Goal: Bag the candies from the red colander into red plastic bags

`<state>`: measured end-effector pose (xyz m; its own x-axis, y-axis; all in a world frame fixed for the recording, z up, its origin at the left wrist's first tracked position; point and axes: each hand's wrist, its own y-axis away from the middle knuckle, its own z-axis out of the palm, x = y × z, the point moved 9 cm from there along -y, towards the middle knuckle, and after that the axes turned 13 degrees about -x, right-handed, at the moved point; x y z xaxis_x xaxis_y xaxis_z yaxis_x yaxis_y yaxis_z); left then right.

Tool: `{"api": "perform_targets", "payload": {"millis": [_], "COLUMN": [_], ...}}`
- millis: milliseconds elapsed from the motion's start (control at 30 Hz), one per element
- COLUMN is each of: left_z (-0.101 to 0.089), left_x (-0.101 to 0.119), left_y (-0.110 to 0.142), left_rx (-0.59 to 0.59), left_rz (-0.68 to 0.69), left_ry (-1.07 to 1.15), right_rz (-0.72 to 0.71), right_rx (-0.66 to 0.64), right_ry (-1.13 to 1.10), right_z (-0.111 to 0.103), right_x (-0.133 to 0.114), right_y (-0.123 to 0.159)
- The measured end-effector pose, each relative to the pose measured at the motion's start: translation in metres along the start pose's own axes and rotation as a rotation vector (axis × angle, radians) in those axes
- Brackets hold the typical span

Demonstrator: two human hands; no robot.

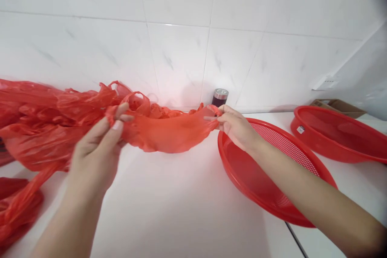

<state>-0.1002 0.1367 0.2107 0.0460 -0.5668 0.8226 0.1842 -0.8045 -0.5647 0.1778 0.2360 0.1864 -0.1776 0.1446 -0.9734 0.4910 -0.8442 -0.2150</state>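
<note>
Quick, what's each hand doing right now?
Left hand: closed, gripping one end of the red plastic bag.
Right hand: closed, pinching the bag's other end.

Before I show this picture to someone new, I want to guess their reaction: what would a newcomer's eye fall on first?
Probably the red plastic bag, stretched mid-view between the left hand and right hand. Next, perhaps, the heap of red bags at the left, and the red basket beneath the right forearm.
</note>
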Motion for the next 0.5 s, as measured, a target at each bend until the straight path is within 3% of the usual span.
{"api": "perform_targets", "payload": {"millis": [100, 233, 333, 433, 500], "left_z": [-0.01, -0.003, -0.005, 0.001, -0.005], "left_x": [0.013, 0.005, 0.013, 0.009, 0.011], "left_y": [-0.005, -0.012, -0.008, -0.007, -0.007], "left_rx": [0.082, -0.023, 0.003, -0.083, -0.048], "left_rz": [0.106, -0.068, -0.032, -0.091, -0.072], "left_ry": [0.007, -0.069, -0.156, -0.168, -0.178], "right_rz": [-0.055, 0.059, 0.018, 0.108, 0.084], "right_rx": [0.014, -0.054, -0.048, -0.097, -0.076], "right_ry": [-0.057, -0.085, -0.158, -0.116, -0.083], "right_z": [0.0, 0.009, 0.011, 0.019, 0.018], "right_x": [-0.003, 0.004, 0.004, 0.011, 0.003], "right_y": [-0.004, -0.011, -0.013, -0.011, -0.01]}}
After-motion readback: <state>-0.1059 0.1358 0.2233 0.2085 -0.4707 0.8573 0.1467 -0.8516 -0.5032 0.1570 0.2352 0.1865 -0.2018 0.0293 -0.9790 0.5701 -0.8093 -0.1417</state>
